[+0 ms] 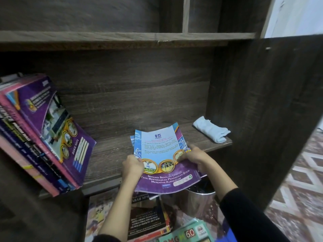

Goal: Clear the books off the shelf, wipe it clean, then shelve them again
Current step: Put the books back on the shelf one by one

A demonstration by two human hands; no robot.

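Note:
A thin stack of purple and blue notebooks lies tilted over the front edge of the dark wooden shelf. My left hand grips its left edge and my right hand grips its right edge, thumbs on the top cover. Several books lean together at the shelf's left end, a purple notebook outermost. A folded light blue cloth lies on the shelf's right end, apart from both hands.
Below the shelf, more books lie in a loose pile on the floor beside a shiny metal bin. The cabinet's side panel rises at the right, with patterned floor beyond it. An upper shelf board runs overhead.

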